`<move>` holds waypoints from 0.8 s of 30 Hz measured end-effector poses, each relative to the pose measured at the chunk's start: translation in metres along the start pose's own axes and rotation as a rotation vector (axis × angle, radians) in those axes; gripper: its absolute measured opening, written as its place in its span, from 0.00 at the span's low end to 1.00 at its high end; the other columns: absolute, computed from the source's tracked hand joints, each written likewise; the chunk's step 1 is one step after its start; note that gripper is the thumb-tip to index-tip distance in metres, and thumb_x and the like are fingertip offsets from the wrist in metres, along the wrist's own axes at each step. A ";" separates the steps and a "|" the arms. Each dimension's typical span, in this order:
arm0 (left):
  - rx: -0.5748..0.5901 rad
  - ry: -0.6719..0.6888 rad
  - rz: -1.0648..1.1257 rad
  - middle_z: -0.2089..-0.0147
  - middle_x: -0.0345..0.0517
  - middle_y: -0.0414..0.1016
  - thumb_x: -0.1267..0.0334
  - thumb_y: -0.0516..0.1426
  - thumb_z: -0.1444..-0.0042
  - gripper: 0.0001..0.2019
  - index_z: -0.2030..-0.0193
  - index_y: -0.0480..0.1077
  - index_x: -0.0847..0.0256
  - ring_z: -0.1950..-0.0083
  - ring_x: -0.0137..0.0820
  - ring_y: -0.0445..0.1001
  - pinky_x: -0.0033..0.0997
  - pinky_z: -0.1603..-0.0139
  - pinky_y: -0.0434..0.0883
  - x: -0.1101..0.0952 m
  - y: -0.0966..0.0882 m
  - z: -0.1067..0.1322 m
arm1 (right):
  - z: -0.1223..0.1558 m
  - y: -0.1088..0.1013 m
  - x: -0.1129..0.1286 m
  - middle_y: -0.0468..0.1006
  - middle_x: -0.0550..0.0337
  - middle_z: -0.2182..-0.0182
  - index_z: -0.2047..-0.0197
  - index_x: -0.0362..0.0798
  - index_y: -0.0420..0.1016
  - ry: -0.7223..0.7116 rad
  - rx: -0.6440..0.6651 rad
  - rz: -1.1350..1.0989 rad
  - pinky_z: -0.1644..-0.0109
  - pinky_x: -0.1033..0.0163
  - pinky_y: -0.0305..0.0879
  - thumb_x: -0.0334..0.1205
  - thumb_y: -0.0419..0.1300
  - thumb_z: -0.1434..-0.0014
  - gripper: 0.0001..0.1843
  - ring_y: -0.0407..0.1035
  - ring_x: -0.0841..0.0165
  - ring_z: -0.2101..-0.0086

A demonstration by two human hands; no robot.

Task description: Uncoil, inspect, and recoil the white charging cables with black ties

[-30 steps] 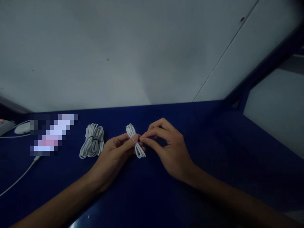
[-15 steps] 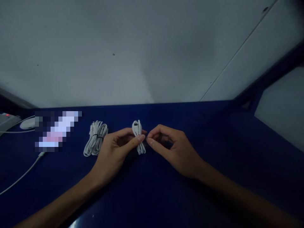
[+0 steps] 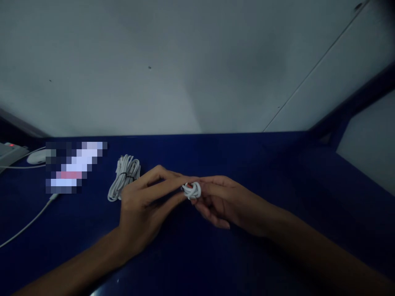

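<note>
Can see little of the coil (image 3: 191,190), buried between fingers of left hand (image 3: 145,205) and right hand (image 3: 228,203). Blurred out: patch (image 3: 74,166) on worktop (image 3: 277,172). Cut by left edge: cable (image 3: 24,226), grey box (image 3: 9,151).

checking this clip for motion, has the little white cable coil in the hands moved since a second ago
Yes. The small cable coil has shifted right, farther from the tied cable bundle, and slightly toward the person.

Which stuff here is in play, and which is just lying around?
In play: cable coil, held between left hand and right hand.
Lying about: tied cable bundle, loose cord, mouse, grey box with red light, all on the blue table.
</note>
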State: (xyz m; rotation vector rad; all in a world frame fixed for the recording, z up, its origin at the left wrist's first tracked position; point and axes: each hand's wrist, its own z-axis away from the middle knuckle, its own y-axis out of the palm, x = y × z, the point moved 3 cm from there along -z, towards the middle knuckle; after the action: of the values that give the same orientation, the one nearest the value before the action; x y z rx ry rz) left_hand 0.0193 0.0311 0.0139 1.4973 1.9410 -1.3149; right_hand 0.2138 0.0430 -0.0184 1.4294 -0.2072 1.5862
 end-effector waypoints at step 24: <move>-0.013 -0.462 0.421 0.50 0.46 0.87 0.58 0.70 0.34 0.13 0.44 0.86 0.50 0.50 0.41 0.83 0.38 0.44 0.77 0.005 0.008 -0.002 | 0.010 -0.005 0.017 0.80 0.62 0.70 0.61 0.49 0.83 -0.737 -0.367 1.041 0.68 0.64 0.66 0.39 0.64 0.25 0.10 0.71 0.72 0.73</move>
State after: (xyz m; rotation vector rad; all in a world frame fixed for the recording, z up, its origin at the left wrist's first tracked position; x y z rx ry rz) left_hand 0.0250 0.0359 0.0076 1.3482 1.2643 -1.3036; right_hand 0.2262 0.0476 -0.0035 1.6269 -1.8088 1.5316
